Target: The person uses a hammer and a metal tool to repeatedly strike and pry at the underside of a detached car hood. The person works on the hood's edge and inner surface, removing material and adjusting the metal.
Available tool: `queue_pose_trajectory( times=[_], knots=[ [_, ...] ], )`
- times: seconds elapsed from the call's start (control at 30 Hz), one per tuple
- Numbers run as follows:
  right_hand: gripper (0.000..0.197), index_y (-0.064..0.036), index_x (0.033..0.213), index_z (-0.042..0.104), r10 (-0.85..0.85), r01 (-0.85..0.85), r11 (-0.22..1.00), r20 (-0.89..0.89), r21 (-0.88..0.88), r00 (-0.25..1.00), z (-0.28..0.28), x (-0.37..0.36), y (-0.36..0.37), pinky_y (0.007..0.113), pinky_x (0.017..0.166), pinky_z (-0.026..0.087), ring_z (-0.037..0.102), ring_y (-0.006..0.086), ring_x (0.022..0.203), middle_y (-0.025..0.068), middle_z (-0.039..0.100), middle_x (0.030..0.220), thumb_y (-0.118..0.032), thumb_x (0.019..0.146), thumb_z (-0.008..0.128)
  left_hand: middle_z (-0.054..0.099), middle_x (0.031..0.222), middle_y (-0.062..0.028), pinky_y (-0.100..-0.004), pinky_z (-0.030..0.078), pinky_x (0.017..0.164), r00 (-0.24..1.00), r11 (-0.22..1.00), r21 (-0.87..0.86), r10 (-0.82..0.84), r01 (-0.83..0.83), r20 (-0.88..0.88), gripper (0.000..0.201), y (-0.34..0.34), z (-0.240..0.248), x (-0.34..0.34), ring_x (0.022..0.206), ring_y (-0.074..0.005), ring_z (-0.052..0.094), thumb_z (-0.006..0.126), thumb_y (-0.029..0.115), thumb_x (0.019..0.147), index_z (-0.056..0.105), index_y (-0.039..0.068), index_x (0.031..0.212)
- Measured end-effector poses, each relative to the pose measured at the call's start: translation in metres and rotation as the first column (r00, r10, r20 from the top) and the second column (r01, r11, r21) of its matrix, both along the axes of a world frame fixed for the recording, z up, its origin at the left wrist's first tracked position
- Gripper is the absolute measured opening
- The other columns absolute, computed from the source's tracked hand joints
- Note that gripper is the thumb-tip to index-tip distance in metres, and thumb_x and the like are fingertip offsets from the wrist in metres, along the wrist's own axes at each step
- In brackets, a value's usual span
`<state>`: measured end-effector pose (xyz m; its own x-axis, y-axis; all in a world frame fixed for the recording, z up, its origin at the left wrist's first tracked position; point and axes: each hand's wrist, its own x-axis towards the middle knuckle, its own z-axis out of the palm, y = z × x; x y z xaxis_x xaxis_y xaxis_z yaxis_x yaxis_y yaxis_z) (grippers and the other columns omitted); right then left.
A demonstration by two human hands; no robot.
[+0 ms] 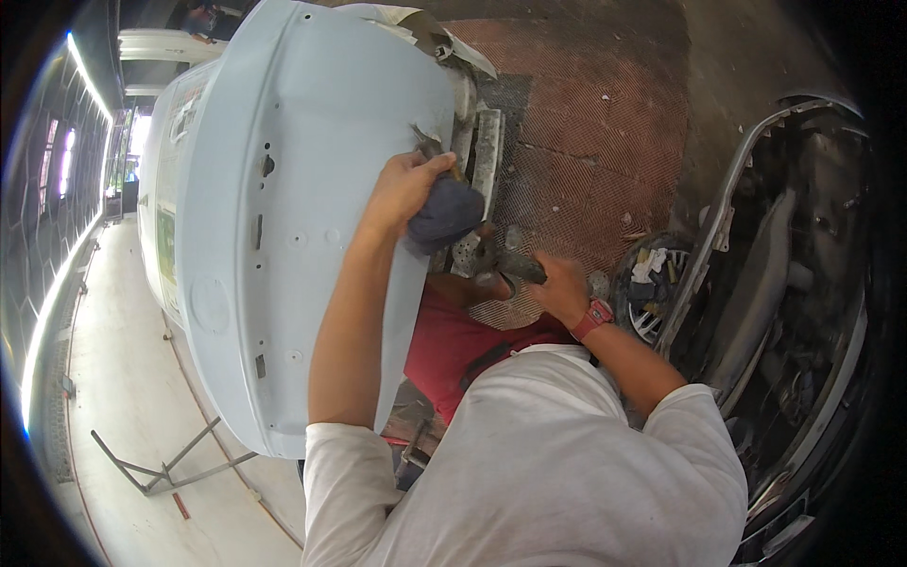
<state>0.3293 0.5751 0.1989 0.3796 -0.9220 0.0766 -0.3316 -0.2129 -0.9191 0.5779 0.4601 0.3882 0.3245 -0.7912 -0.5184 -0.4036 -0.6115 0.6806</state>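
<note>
My left hand (404, 187) is closed around a dark blue cloth-like bundle (448, 214) at the right edge of a pale blue-grey car body panel (350, 104). A dull metal piece (427, 142) juts out above its fingers; what it belongs to is hidden. Lower and to the right, my right hand (563, 291) grips the thick dark handle (521, 266) of a tool. The tool's other end points left toward the panel edge, close to a perforated metal piece (467, 255), and its kind does not show clearly. A red watch (595, 318) is on my right wrist.
Worn metal parts (487, 156) stick out along the panel's edge. Red matting (590, 142) covers the floor beyond. A wheel (652, 283) with rags and small items lies at right, beside a large dark car part (756, 283). A metal stand (161, 472) stands lower left.
</note>
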Motion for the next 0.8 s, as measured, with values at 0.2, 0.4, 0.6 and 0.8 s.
queue_pose_trajectory(
  times=[0.2,0.4,0.6,0.8],
  knots=[
    [0.029,-0.0023,0.106,0.068,-0.005,0.010,0.994,-0.046,0.110,0.999,-0.010,-0.015,0.007,0.052,0.068,0.054,0.071,0.0446,0.081,0.0242,0.071,0.085,-0.013,0.081,0.078,0.071,0.087,-0.0207,-0.0418,0.054,0.073,0.902,0.994,-0.080,-0.034,0.075,0.430,0.057,-0.006,-0.026,-0.019,0.080,-0.0316,0.069,0.073,0.044,0.089,0.070,-0.013,0.099],
    [0.028,-0.0029,0.105,0.067,-0.002,0.016,0.994,-0.141,0.105,0.990,-0.011,-0.026,0.015,0.053,0.068,0.054,0.071,0.0452,0.080,0.0236,0.071,0.082,-0.014,0.082,0.078,0.071,0.084,-0.0262,-0.0426,0.055,0.073,0.848,0.979,-0.029,-0.161,0.203,0.505,0.064,-0.002,0.001,-0.020,0.078,-0.0305,0.071,0.073,0.047,0.087,0.069,-0.015,0.098],
    [0.029,-0.0026,0.108,0.067,-0.033,0.047,0.992,-0.119,0.121,0.992,-0.021,-0.026,0.031,0.054,0.068,0.054,0.071,0.0460,0.079,0.0242,0.071,0.083,-0.017,0.085,0.078,0.074,0.095,-0.0313,-0.0449,0.056,0.083,0.974,0.989,-0.134,0.086,-0.058,0.210,0.068,-0.027,-0.007,-0.049,0.092,-0.0403,0.073,0.070,0.048,0.090,0.069,-0.019,0.101],
    [0.037,-0.0022,0.115,0.070,-0.036,0.068,0.980,-0.170,0.189,0.985,-0.026,-0.028,0.040,0.054,0.073,0.055,0.072,0.0473,0.086,0.0258,0.073,0.085,-0.021,0.084,0.079,0.069,0.117,-0.0405,-0.0498,0.051,0.103,0.940,0.925,-0.252,0.320,-0.283,0.116,0.071,-0.034,-0.054,-0.076,0.117,-0.0496,0.069,0.066,0.044,0.095,0.061,-0.020,0.125]
  ],
)
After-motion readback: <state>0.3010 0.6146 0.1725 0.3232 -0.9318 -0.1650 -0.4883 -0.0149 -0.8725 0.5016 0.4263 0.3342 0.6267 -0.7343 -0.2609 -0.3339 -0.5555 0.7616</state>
